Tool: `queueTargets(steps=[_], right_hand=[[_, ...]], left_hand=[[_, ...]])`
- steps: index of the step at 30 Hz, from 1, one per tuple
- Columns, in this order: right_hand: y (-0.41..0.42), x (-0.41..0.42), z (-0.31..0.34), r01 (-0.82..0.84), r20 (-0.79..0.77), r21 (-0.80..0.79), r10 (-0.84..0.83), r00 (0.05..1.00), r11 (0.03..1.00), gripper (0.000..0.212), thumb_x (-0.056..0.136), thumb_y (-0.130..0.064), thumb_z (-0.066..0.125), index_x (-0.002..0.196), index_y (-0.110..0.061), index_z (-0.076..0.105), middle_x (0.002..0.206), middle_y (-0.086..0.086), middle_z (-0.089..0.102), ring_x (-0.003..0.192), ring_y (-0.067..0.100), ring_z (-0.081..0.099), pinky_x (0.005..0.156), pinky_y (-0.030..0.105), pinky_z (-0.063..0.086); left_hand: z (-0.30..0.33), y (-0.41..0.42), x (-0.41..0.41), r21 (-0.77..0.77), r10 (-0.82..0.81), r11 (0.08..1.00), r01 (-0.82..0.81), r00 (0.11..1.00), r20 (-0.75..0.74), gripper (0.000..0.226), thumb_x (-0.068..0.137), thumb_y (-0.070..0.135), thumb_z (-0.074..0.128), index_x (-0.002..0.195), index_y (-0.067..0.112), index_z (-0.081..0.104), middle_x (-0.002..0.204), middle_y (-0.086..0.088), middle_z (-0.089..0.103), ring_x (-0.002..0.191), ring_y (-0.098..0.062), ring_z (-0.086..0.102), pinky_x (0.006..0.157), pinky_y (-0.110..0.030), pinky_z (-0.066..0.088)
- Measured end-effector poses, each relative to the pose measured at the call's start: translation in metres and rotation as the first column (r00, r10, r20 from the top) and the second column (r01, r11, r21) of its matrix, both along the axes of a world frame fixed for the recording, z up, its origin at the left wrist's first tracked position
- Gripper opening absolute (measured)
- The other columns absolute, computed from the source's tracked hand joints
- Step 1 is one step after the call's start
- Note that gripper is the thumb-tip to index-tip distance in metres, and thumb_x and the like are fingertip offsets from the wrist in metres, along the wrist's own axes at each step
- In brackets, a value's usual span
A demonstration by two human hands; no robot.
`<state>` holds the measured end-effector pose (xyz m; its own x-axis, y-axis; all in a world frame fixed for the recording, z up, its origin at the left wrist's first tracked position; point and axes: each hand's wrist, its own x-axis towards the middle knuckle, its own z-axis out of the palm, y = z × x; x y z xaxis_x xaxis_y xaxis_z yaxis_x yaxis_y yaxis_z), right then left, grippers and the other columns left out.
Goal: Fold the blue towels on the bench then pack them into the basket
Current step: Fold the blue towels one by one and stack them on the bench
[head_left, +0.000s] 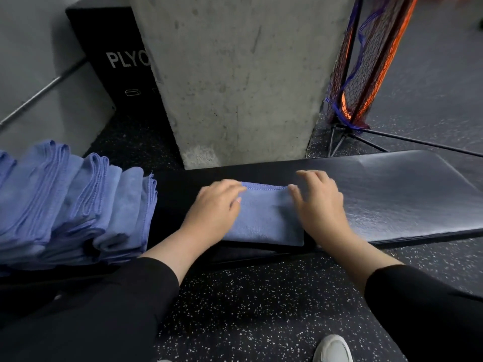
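Observation:
A folded blue towel [264, 215] lies flat on the black padded bench [407, 194], near its front edge. My left hand [214, 207] rests palm-down on the towel's left side, fingers stretched over its far left corner. My right hand [318, 202] lies flat on the towel's right edge, with the fingers reaching onto the bench pad beyond it. A leaning stack of several folded blue towels [70, 202] sits at the left end of the bench. No basket shows in this view.
A concrete pillar [240, 79] stands right behind the bench. A black plyo box [115, 64] leans at the back left. A netted stand with orange and blue trim [363, 74] is at the back right. Speckled rubber floor [261, 304] and my white shoe [332, 348] lie below.

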<state>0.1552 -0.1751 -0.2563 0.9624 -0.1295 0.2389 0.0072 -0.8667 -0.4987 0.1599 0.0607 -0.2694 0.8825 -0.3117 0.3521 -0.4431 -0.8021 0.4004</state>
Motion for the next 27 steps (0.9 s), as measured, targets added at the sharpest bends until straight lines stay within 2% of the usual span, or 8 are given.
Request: queueTargets(steps=[3,7,11,14,18,21,24,27], right_hand=[[0.009,-0.014,-0.007,-0.305,0.058,-0.051,0.307,0.950,0.951,0.044,0.099,-0.043,0.046,0.133,-0.019,0.061,0.143,0.001,0.055,0.129,0.023,0.053,0.104,0.044,0.045],[0.003,-0.027,-0.028,-0.527,-0.407,-0.187,0.423,0.809,0.829,0.079,0.091,-0.072,0.008,0.160,-0.033,0.017,0.167,-0.017,0.003,0.154,0.005,0.000,0.125,0.047,0.008],[-0.013,-0.026,-0.032,-0.507,-0.419,-0.213,0.391,0.820,0.835,0.085,0.086,-0.076,-0.005,0.160,-0.034,0.000,0.165,-0.022,-0.010,0.150,-0.003,-0.014,0.126,0.045,-0.002],[-0.018,-0.025,-0.029,-0.516,-0.442,-0.199,0.394,0.806,0.833,0.078,0.091,-0.070,0.004,0.161,-0.034,-0.001,0.164,-0.023,-0.012,0.149,-0.005,-0.016,0.125,0.045,-0.003],[-0.035,-0.034,-0.033,-0.591,-0.265,-0.138,0.545,0.795,0.795,0.088,0.085,-0.086,0.023,0.156,-0.033,0.031,0.165,-0.019,0.015,0.152,-0.002,0.003,0.125,0.045,0.010],[-0.044,-0.040,-0.038,-0.614,-0.195,-0.162,0.585,0.787,0.772,0.080,0.081,-0.078,0.052,0.147,-0.032,0.045,0.155,-0.014,0.035,0.149,0.005,0.024,0.121,0.048,0.025],[-0.036,-0.041,-0.033,-0.579,-0.115,-0.153,0.567,0.816,0.801,0.055,0.084,-0.057,0.056,0.132,-0.029,0.056,0.145,-0.015,0.047,0.135,0.007,0.044,0.110,0.046,0.039],[-0.029,-0.038,-0.022,-0.516,-0.046,-0.107,0.514,0.856,0.850,0.026,0.091,-0.042,0.054,0.113,-0.029,0.060,0.120,-0.020,0.061,0.112,0.010,0.058,0.099,0.040,0.045]], left_hand=[[-0.008,-0.011,-0.004,0.218,-0.061,0.970,0.104,0.979,-0.195,0.049,0.103,0.039,0.036,0.146,0.022,0.053,0.158,0.003,0.043,0.147,-0.018,0.037,0.119,-0.042,0.024],[-0.013,-0.008,-0.007,0.360,-0.015,0.918,0.168,0.920,-0.391,0.057,0.108,0.045,0.024,0.162,0.031,0.009,0.169,0.016,-0.006,0.154,-0.003,-0.010,0.126,-0.044,-0.002],[-0.009,0.001,-0.012,0.365,0.007,0.915,0.172,0.897,-0.441,0.061,0.108,0.047,0.020,0.162,0.030,-0.001,0.166,0.019,-0.014,0.151,0.000,-0.018,0.126,-0.046,-0.004],[-0.008,0.006,-0.014,0.352,0.018,0.922,0.161,0.891,-0.455,0.061,0.108,0.047,0.019,0.162,0.027,0.000,0.167,0.018,-0.012,0.151,0.001,-0.018,0.126,-0.045,-0.005],[-0.008,0.019,-0.016,0.322,-0.034,0.936,0.144,0.945,-0.326,0.074,0.097,0.063,0.012,0.159,0.025,0.028,0.168,0.011,0.015,0.153,0.001,0.003,0.126,-0.039,-0.001],[-0.006,0.029,-0.021,0.263,-0.126,0.944,0.198,0.956,-0.265,0.091,0.086,0.083,0.011,0.151,0.029,0.045,0.161,0.012,0.035,0.150,0.000,0.021,0.126,-0.035,0.006],[-0.006,0.031,-0.023,0.293,-0.158,0.927,0.234,0.953,-0.260,0.095,0.080,0.092,0.014,0.149,0.035,0.046,0.159,0.013,0.036,0.149,-0.004,0.024,0.125,-0.039,0.011],[-0.007,0.028,-0.025,0.303,-0.155,0.925,0.231,0.955,-0.253,0.074,0.086,0.079,0.044,0.147,0.036,0.046,0.158,0.015,0.034,0.148,-0.005,0.024,0.125,-0.037,0.012]])
